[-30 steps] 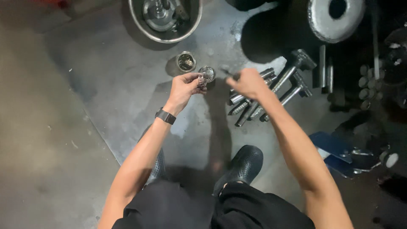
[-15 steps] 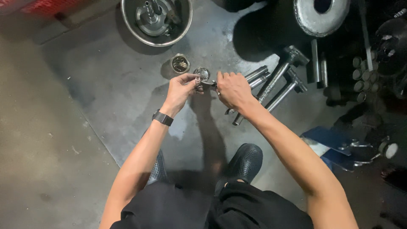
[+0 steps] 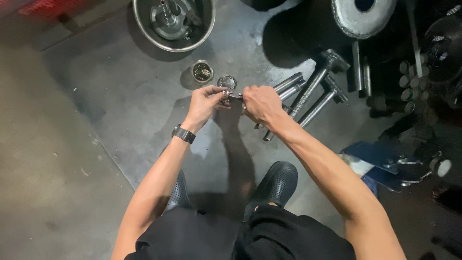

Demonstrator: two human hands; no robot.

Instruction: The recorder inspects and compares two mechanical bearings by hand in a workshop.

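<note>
Hands closed in since earlier; left hand (image 3: 204,103) and right hand (image 3: 260,103) both pinch metal part (image 3: 227,85), at 12 o'clock between them; bolts (image 3: 308,94) at 3.

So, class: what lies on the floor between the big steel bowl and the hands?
In the head view, a small round metal cup stands between the steel bowl and the left hand; otherwise bare floor.

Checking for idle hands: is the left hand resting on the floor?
No, the left hand is raised, gripping a small metal part together with the right hand.
</note>
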